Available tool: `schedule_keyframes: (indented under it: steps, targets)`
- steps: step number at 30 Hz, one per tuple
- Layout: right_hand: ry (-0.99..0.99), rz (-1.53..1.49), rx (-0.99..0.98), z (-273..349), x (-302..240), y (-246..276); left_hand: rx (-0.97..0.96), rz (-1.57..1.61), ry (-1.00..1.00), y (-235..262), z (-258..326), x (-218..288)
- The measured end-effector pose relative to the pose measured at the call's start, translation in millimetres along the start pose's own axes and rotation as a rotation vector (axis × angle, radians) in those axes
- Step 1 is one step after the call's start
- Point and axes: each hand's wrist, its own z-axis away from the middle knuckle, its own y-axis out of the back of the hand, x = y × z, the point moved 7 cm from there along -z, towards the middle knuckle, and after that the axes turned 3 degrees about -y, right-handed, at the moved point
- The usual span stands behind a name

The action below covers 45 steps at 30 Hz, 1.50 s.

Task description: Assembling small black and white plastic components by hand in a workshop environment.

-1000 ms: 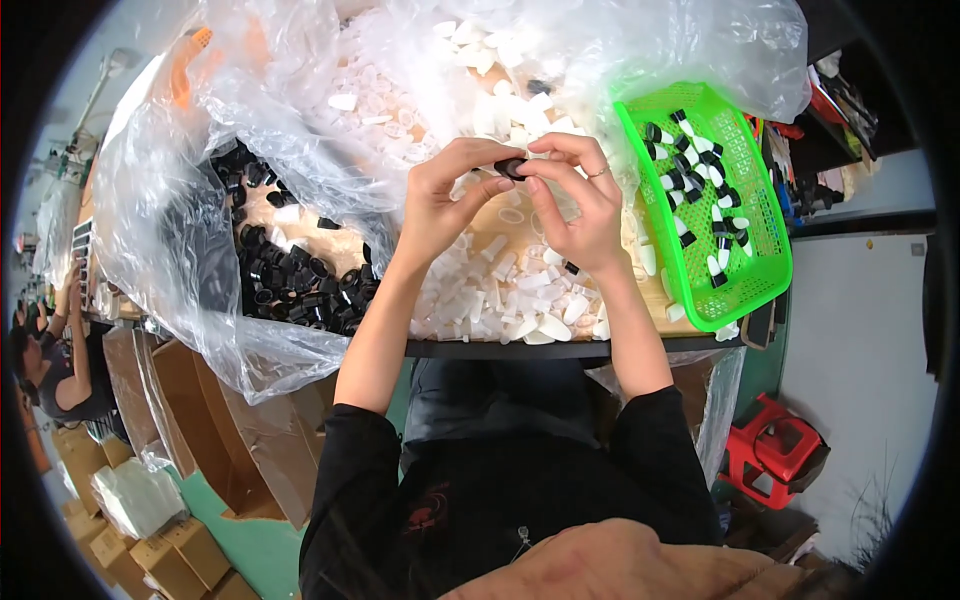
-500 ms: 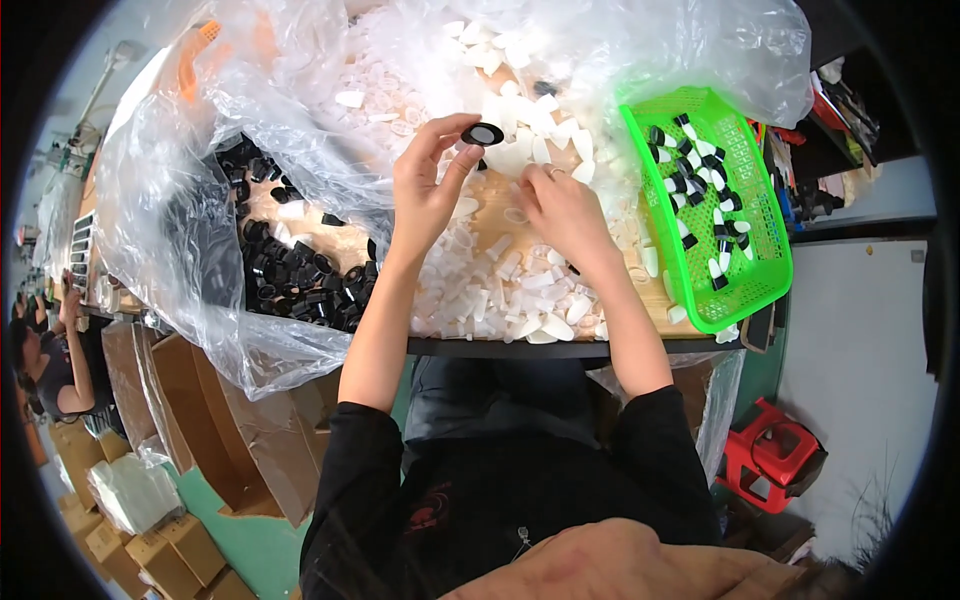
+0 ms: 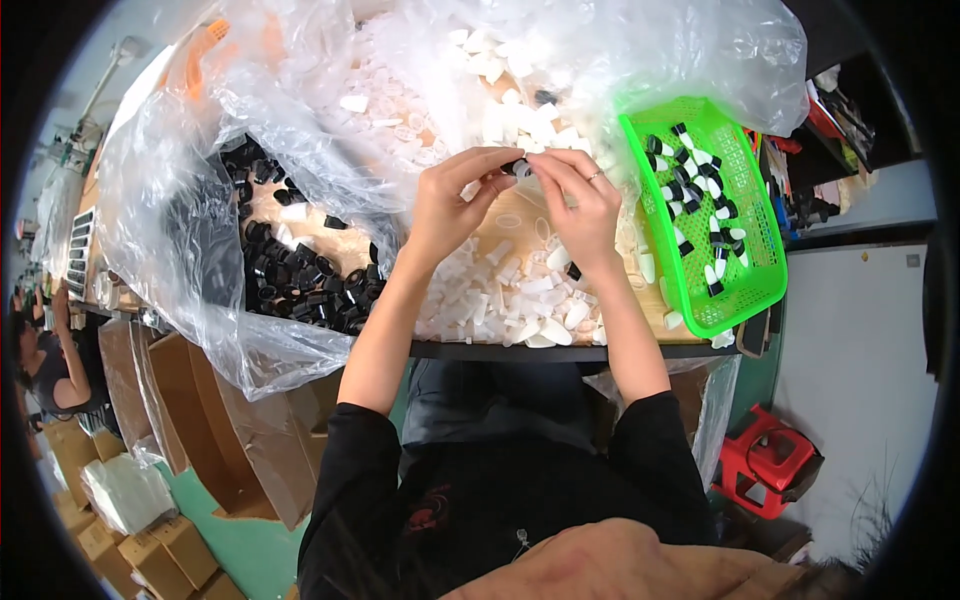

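Above the middle of the table, my left hand [image 3: 452,205] pinches a small round black cap [image 3: 509,168] between thumb and fingertips. My right hand [image 3: 582,212] meets it there, thumb and fingers closed at the cap's right side. A pale, translucent bit shows between the two sets of fingertips; whether it is a separate part or the cap's inside, I cannot tell. Beneath my hands lie loose translucent plastic pieces [image 3: 487,290]. White tapered pieces [image 3: 525,120] are heaped just beyond my fingers.
On the left, a clear plastic bag [image 3: 180,270] lies open around many black caps [image 3: 300,280]. A green basket [image 3: 735,300] at the right holds black-and-white assembled pieces. Cardboard boxes [image 3: 190,420] and a red stool [image 3: 765,455] stand below. Another person [image 3: 65,365] is at far left.
My left hand has turned the black cap and moved it right and slightly down. My right hand has risen from the table pieces to meet it, fingertips now at the cap.
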Motion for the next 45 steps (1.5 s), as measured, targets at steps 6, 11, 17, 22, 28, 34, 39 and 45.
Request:
schedule_keyframes:
  steps: [6, 11, 17, 22, 28, 34, 39, 45]
  targets:
    - [0.097, 0.152, -0.06, 2.8, -4.7, -7.7, 0.038, 0.13, 0.014, -7.4, 2.2, -5.5]
    - [-0.339, -0.372, -0.21, 3.7, 24.6, -21.8, 0.101, 0.099, -0.029, -2.8, 3.4, 1.7]
    - [-0.527, -0.646, -0.183, 9.4, 32.3, -25.0, 0.059, 0.143, 0.04, -10.2, 7.0, 10.4]
    - [-0.35, -0.425, -0.071, 11.3, 34.3, -17.1, 0.057, 0.262, 0.112, -19.1, 11.2, 8.3]
    - [-0.439, -0.584, -0.139, 9.1, 28.5, -25.9, 0.197, 0.144, 0.091, -4.2, 12.2, 9.6]
    - [-0.385, -0.651, -0.27, 13.9, 21.5, -28.1, 0.234, -0.034, 0.031, 0.5, 19.5, 32.6]
    - [-0.185, 0.013, -0.024, -7.5, 6.7, 15.2, 0.142, -0.4, -0.052, 32.6, 27.8, 34.8]
    - [-0.021, 0.679, 0.481, -24.6, 24.8, 110.8, 0.009, -1.382, 0.476, 161.4, 104.9, -16.1]
